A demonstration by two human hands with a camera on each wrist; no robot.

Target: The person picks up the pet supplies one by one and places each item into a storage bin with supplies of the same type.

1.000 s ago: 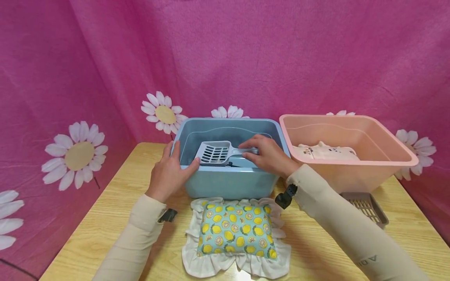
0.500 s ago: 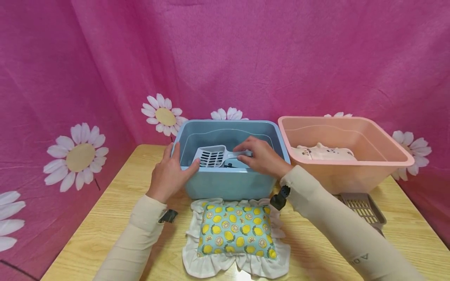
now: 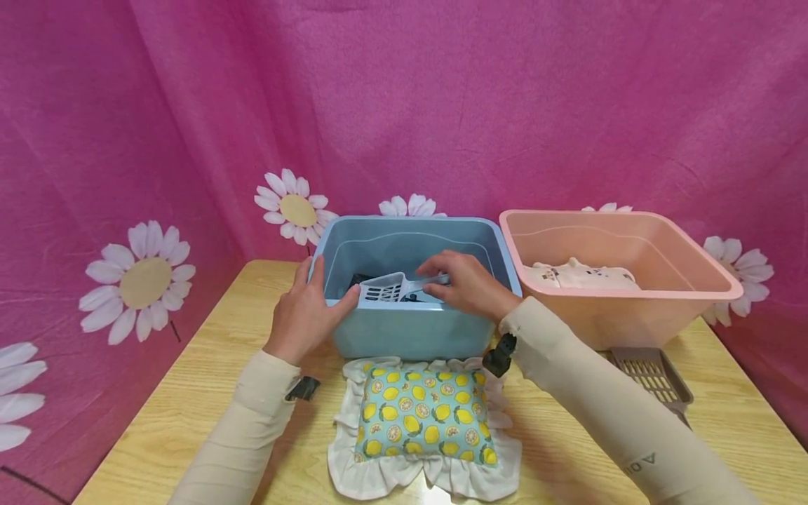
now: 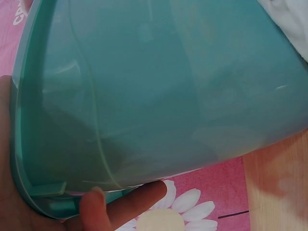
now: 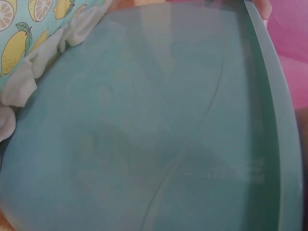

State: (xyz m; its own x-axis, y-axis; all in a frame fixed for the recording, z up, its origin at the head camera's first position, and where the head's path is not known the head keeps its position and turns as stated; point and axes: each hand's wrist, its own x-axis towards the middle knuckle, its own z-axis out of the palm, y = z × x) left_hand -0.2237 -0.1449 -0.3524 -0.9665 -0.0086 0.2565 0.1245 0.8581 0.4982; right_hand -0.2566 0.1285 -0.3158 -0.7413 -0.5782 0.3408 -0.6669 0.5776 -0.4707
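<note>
The right hand [image 3: 463,282] pinches the handle of a light grey slotted scoop [image 3: 396,283] between thumb and fingers, with little gap. The scoop is inside the blue bin [image 3: 413,333], its blade pointing toward the left hand [image 3: 301,308] and its lower edge concealed by the front rim. Dark material, not identifiable, shows around the blade. The left hand, thumb and fingers spread wide, grips the bin's near left corner, thumb over the front rim, fingertips under the side rim. A lemon-print cushion [image 3: 423,417] lies on the tabletop [image 3: 202,393] immediately in front of the bin.
</note>
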